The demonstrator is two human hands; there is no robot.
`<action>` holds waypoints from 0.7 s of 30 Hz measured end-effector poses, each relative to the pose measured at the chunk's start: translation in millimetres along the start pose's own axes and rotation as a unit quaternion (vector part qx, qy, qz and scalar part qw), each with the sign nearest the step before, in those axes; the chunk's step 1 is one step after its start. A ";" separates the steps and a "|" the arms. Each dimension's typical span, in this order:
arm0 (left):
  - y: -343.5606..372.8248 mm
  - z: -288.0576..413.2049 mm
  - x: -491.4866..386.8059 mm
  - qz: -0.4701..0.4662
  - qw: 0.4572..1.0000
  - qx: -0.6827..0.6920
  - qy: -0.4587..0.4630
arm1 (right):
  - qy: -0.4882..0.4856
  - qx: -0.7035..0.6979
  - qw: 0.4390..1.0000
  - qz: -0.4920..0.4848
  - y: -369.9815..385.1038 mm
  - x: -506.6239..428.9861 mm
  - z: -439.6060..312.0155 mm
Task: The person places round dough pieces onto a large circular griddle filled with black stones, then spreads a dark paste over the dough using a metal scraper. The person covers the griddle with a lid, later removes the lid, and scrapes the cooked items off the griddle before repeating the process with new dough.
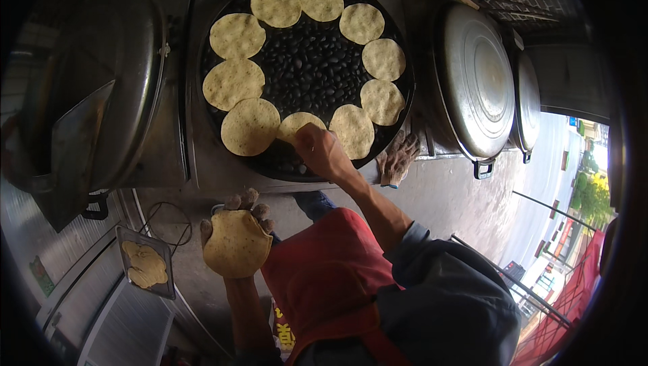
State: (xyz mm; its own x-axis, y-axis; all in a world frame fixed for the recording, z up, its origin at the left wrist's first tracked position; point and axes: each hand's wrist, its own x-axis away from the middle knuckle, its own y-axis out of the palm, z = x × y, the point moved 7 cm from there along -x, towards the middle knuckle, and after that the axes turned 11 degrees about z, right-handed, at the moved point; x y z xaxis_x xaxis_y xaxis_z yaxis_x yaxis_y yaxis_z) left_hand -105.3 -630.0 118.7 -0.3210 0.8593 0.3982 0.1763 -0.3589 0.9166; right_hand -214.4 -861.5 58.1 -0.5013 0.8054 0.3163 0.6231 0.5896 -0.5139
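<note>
A wide round pan (230,169) of dark pebbles (311,64) lies before me, with a ring of round flatbreads (233,84) along its rim. At the near side, my bare right hand (319,151) bends down over one speckled flatbread (296,124), covering part of it. Its fingertips are hidden, so a grip on the bread cannot be made out. Below the pan's near edge, my left hand (248,204) wears a knit glove and holds another flatbread (237,247). That bread covers the palm; gloved fingertips show around its upper edge.
A knit glove (398,159) lies at the pan's right, over the counter edge. Large lidded metal pots (478,82) stand further right. On the left are a big pan lid (147,113) and a metal sheet (76,148). A tray (169,290) of pale dough pieces (145,264) sits lower left.
</note>
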 end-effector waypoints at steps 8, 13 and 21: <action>-3.9 4.6 5.0 0.006 1.000 0.004 0.007 | -0.003 -0.034 0.995 -0.089 21.4 1.3 9.0; -6.5 8.2 6.7 0.006 1.000 -0.010 0.014 | -0.251 0.099 0.963 0.026 9.6 3.0 -4.4; -1.8 7.4 7.7 -0.011 1.000 0.010 0.003 | -0.270 0.185 0.943 0.058 27.0 -3.6 -37.6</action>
State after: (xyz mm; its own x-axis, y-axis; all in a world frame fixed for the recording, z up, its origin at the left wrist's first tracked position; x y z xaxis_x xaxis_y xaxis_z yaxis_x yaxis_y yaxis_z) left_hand -101.2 -620.1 119.9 -0.3304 0.8647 0.3783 0.1872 -0.3328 0.9242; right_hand -173.2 -846.3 73.1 -0.7374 0.6564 -0.1592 0.4901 0.3579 -0.7948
